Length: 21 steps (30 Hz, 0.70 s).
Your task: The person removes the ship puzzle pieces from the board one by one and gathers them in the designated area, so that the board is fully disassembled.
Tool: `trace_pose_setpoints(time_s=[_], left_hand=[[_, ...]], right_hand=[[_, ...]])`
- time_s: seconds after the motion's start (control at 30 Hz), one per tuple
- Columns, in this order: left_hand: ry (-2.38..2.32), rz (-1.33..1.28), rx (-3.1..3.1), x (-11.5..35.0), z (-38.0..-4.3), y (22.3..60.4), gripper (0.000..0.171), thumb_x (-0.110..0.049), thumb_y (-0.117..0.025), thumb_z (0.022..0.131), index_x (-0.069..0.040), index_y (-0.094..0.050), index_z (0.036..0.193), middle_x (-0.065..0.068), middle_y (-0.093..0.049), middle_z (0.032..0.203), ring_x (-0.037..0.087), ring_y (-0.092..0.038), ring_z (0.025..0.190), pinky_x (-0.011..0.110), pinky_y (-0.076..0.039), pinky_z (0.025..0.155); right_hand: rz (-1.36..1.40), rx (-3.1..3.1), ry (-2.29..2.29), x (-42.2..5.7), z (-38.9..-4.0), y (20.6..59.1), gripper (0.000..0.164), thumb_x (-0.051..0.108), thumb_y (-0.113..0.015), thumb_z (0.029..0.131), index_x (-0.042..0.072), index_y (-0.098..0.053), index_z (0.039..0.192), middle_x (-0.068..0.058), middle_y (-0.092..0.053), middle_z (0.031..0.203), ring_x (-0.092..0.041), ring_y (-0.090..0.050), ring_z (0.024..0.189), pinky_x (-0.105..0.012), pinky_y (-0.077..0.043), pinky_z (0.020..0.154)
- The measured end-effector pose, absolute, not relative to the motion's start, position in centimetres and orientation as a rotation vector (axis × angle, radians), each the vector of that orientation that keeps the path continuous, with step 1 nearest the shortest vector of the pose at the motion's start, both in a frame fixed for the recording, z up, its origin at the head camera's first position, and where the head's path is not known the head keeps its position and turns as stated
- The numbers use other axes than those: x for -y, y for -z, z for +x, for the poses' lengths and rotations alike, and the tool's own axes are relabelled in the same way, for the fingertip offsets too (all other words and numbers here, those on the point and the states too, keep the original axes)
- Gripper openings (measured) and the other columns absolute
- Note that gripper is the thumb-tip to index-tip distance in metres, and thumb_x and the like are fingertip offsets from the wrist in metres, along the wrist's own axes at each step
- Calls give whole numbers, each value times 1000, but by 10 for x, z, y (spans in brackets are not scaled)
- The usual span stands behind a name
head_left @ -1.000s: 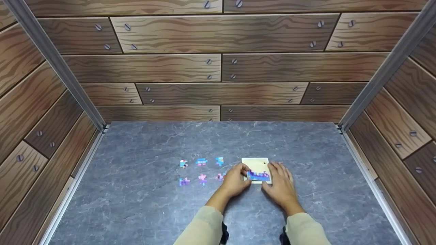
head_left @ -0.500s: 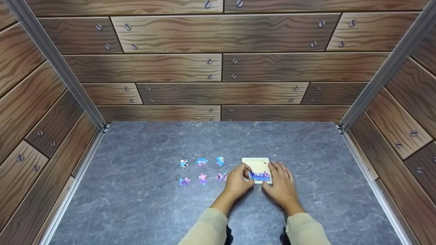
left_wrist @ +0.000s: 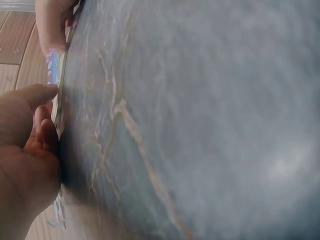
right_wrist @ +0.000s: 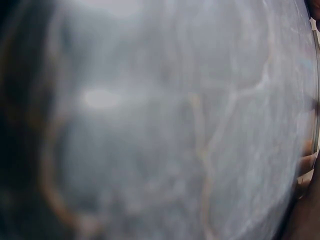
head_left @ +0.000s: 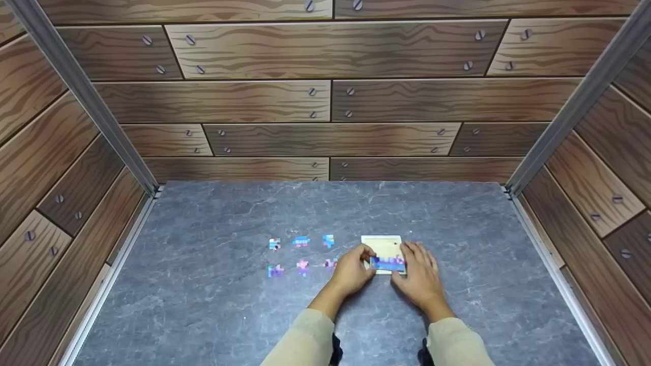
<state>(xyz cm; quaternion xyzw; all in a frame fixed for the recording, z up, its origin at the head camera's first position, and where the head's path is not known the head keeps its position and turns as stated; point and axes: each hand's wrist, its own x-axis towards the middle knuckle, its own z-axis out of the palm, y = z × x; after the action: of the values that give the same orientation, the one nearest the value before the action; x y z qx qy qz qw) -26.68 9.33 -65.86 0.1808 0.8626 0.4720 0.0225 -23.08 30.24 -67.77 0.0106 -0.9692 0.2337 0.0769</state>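
Observation:
A shallow pale tray [head_left: 384, 248] lies on the table between the two hands. Across its near part lies a joined row of blue and purple jigsaw puzzle pieces [head_left: 388, 264], slightly askew. My left hand [head_left: 352, 270] pinches the left end of this row with bent fingers and thumb. My right hand [head_left: 420, 274] rests along the tray's right side, its fingers fairly straight and its thumb at the near edge. In the left wrist view, the row [left_wrist: 52, 67] shows edge-on beyond the left thumb. The right wrist view catches only fingers [right_wrist: 307, 165] beside the tray's edge.
Several loose puzzle pieces lie left of the tray in two rows, among them a far blue one [head_left: 301, 241] and a near pink one [head_left: 302, 267]. The nearest lower piece [head_left: 330, 263] sits close to the left hand. Wood-patterned walls [head_left: 325, 101] surround the grey table [head_left: 229, 315].
My left hand shifts a little right, then back left, and the joined row moves with it, its right end now tipped slightly nearer. The right hand and tray stay put.

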Motion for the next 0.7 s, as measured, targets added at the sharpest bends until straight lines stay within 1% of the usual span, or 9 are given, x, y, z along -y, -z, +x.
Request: trace_pose_setpoints(time_s=[0.07, 0.13, 0.27, 0.33, 0.4, 0.5, 0.57, 0.63, 0.7], left_hand=[[-1459, 600, -2696, -94, -268, 663, 33, -1, -84, 83, -12, -68, 109, 2, -75, 97, -2, -50, 72, 20, -46, 69], [-1448, 635, -2706, -93, -269, 664, 33, -4, -85, 82, -12, -66, 108, 2, -75, 96, 1, -52, 72, 22, -48, 68], [-1370, 708, -2690, -94, -277, 672, 39, -15, -85, 82, -17, -62, 114, -2, -71, 98, 4, -58, 80, 25, -51, 74], [-1265, 764, -2660, -93, -281, 667, 43, -19, -83, 84, -19, -60, 121, 0, -70, 101, 8, -61, 86, 27, -52, 79], [-1133, 811, -2605, -91, -286, 657, 45, -22, -80, 88, -22, -60, 128, 1, -69, 104, 9, -60, 89, 27, -51, 82], [-912, 858, -2494, -88, -291, 630, 43, -21, -73, 97, -22, -60, 138, 7, -68, 112, 11, -57, 95, 28, -50, 88], [-804, 895, -2452, -87, -296, 623, 41, -21, -68, 101, -24, -61, 142, 7, -66, 116, 10, -53, 96, 27, -48, 90], [-739, 930, -2427, -87, -300, 619, 41, -19, -67, 101, -25, -63, 142, 7, -67, 121, 9, -53, 101, 27, -49, 95], [-705, 964, -2414, -86, -302, 617, 42, -17, -66, 101, -23, -65, 142, 7, -68, 128, 10, -54, 105, 27, -49, 101]], right_hand=[[36, 2899, -697, -303, -231, 678, 74, 29, -72, 92, 1, -51, 158, -21, -48, 166, -48, -34, 160, -67, -19, 132], [35, 2897, -693, -303, -231, 678, 75, 30, -73, 92, 1, -51, 158, -21, -49, 166, -48, -35, 160, -67, -19, 132], [30, 2900, -690, -303, -231, 678, 74, 30, -73, 92, 1, -51, 157, -21, -49, 165, -48, -35, 160, -66, -19, 133], [27, 2907, -688, -304, -231, 678, 74, 30, -72, 93, 1, -51, 157, -21, -49, 165, -48, -34, 160, -66, -19, 133], [24, 2913, -689, -303, -231, 678, 74, 30, -72, 93, 1, -51, 157, -21, -48, 166, -48, -34, 160, -66, -18, 133], [26, 2920, -692, -303, -231, 677, 74, 30, -71, 93, 1, -50, 158, -21, -47, 167, -49, -33, 161, -66, -17, 133], [30, 2918, -694, -303, -231, 677, 74, 30, -71, 93, 0, -50, 158, -21, -47, 167, -49, -33, 161, -66, -17, 133], [35, 2914, -691, -303, -231, 676, 74, 31, -71, 94, 0, -50, 158, -21, -47, 167, -49, -33, 161, -66, -18, 133], [38, 2913, -685, -303, -230, 676, 74, 31, -71, 94, 0, -50, 158, -21, -48, 167, -48, -34, 161, -67, -18, 133]])
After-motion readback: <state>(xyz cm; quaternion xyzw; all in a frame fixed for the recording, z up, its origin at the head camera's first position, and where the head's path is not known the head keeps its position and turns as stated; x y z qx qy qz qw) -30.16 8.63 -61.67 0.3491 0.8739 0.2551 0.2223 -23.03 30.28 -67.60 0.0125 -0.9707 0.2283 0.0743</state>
